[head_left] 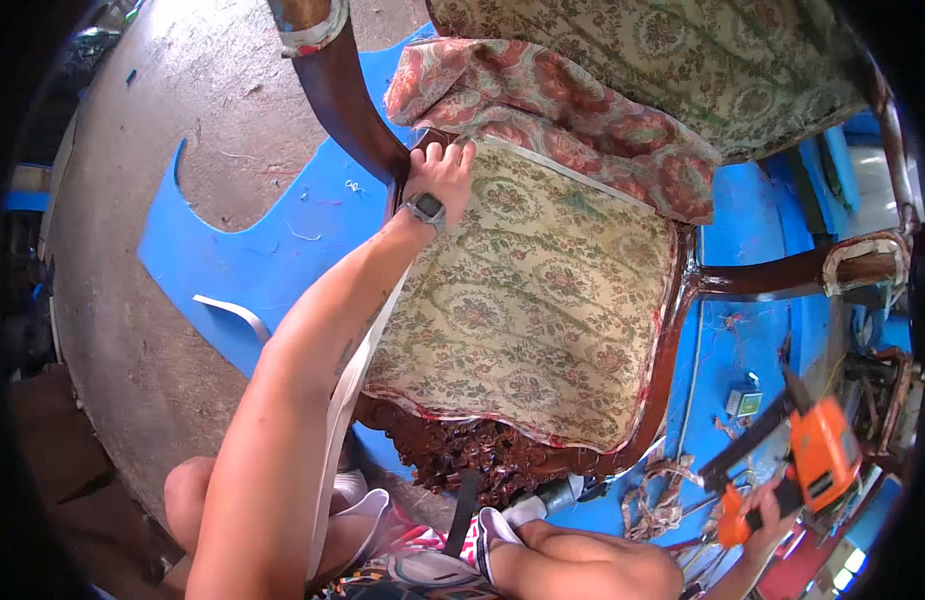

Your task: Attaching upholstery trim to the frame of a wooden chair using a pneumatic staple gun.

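My left hand [437, 180], a watch at its wrist, has curled fingers pressed on the inner corner of the wooden chair frame [357, 125], at the edge of the floral seat [512, 310]. A long white strip [352, 380] runs from there along my forearm; whether my fingers grip it is hidden. A folded red patterned cloth [552, 100] lies beyond the seat below the floral backrest [662, 40]. My right hand [767, 510], low at the right, grips an orange and black staple gun [817, 450] by its handle, off to the right of the carved seat front [462, 450].
Blue foam sheets [232, 260] lie on the concrete floor [122, 350] around and under the chair. A curved white scrap [232, 312] is at the left. At the right are a small green box [744, 402], cloth scraps [652, 500] and other wooden pieces [882, 400]. My bent legs are at the bottom.
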